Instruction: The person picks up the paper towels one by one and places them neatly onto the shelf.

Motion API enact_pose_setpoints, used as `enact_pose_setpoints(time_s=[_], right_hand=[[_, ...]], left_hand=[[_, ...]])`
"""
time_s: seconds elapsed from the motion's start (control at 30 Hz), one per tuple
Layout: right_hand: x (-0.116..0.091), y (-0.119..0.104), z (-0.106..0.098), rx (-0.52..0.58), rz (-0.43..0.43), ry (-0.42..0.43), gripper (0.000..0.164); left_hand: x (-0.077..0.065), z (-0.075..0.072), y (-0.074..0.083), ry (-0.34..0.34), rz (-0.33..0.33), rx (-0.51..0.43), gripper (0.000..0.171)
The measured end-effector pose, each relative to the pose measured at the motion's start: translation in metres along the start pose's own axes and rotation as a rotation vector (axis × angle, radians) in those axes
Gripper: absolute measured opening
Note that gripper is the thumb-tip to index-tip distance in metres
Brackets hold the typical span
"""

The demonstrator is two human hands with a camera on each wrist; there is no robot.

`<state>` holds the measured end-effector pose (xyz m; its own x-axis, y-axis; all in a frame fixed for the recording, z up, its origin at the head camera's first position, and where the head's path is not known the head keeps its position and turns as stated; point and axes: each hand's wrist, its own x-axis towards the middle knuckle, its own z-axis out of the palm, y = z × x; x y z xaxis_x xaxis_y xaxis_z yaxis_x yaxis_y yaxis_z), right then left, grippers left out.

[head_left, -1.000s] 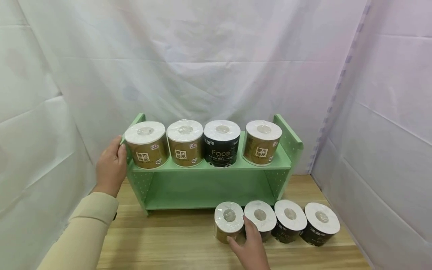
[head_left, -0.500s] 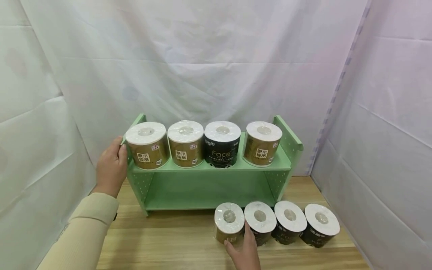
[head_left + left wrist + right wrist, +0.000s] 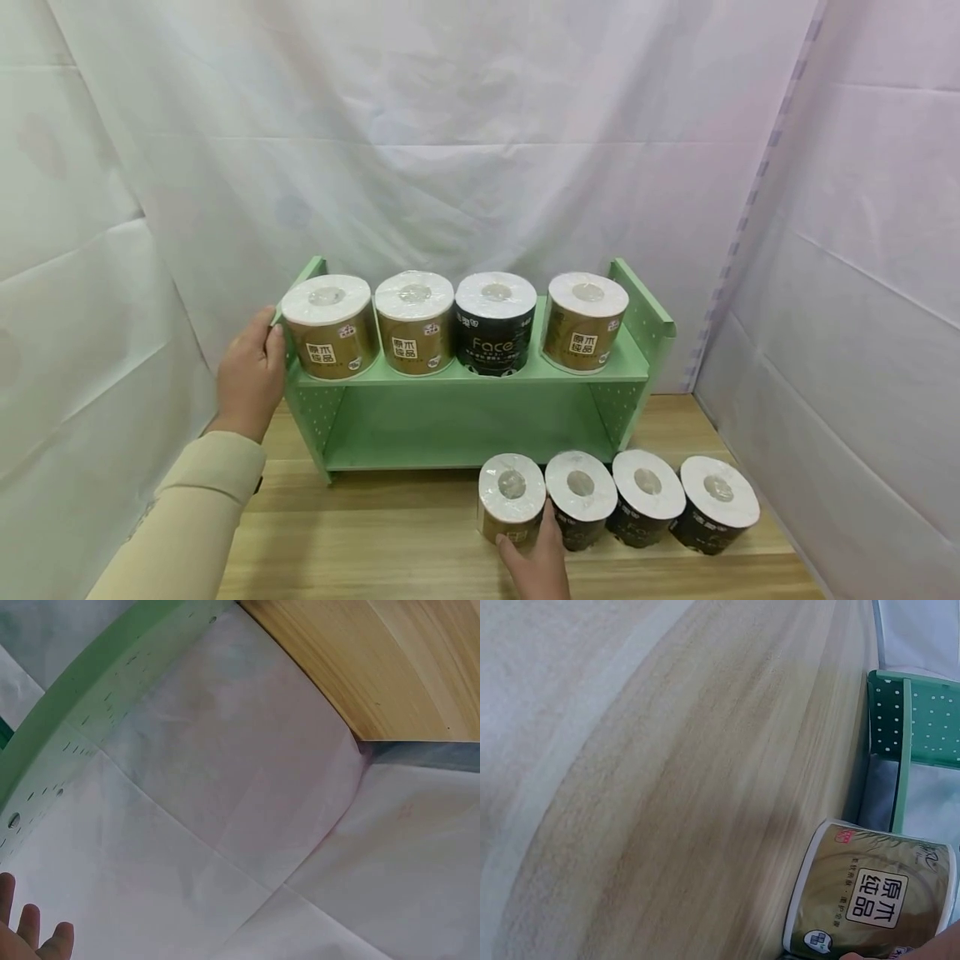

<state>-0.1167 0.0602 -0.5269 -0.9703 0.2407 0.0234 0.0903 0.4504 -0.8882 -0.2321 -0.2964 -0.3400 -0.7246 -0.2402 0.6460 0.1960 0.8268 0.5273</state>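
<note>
In the head view, a gold-wrapped toilet roll point(image 3: 512, 492) stands upright on the table at the left end of a row. My right hand point(image 3: 534, 562) grips it, thumb at its front and a finger on its right side. The roll's gold label also shows in the right wrist view, with a bit of the hand below. My left hand point(image 3: 251, 375) is at the left side panel of a green two-tier shelf point(image 3: 465, 417), touching its edge. In the left wrist view its fingertips point(image 3: 64, 934) look fairly straight beside the panel.
On the upper shelf stand gold rolls point(image 3: 415, 325) and one black roll point(image 3: 495, 325), with a gap before the rightmost gold roll point(image 3: 585, 325). Several black rolls point(image 3: 648, 492) continue the table row rightward. White cloth walls point(image 3: 450, 125) enclose the wooden table point(image 3: 375, 542).
My right hand has shifted slightly left and nearer, its finger sliding down between the gold roll and the black one beside it. The left hand stays at the panel. No roll has clearly moved.
</note>
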Motion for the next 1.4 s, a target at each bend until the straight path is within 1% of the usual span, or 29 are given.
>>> enact_pose_setpoints(time_s=[0.23, 0.33, 0.57, 0.7, 0.83, 1.1, 1.23, 1.4], right_hand=[[0.000, -0.001, 0.005, -0.018, -0.040, 0.062, 0.093], [0.000, -0.001, 0.007, -0.020, -0.036, 0.074, 0.091], [0.003, 0.000, 0.011, 0.014, -0.041, 0.109, 0.085], [0.004, 0.000, 0.013, 0.037, -0.037, 0.107, 0.083], [0.005, 0.001, 0.016, 0.044, -0.040, 0.106, 0.085], [0.007, -0.001, 0.019, -0.010, 0.004, 0.118, 0.102], [0.009, 0.000, 0.021, -0.015, 0.015, 0.119, 0.103], [0.009, 0.004, 0.026, 0.008, -0.009, 0.166, 0.101]], left_hand=[[0.000, 0.000, -0.001, 0.011, 0.000, -0.002, 0.040], [0.000, 0.000, -0.001, 0.007, -0.004, 0.001, 0.041], [0.000, 0.000, -0.003, 0.014, 0.002, -0.003, 0.040], [0.000, 0.000, -0.004, 0.019, 0.010, -0.005, 0.040], [0.000, 0.000, -0.004, 0.019, 0.003, -0.002, 0.041], [0.001, 0.001, -0.003, 0.018, -0.001, 0.004, 0.041], [0.001, 0.001, -0.002, 0.011, -0.006, 0.009, 0.041], [0.001, 0.002, -0.003, 0.022, 0.009, 0.001, 0.041]])
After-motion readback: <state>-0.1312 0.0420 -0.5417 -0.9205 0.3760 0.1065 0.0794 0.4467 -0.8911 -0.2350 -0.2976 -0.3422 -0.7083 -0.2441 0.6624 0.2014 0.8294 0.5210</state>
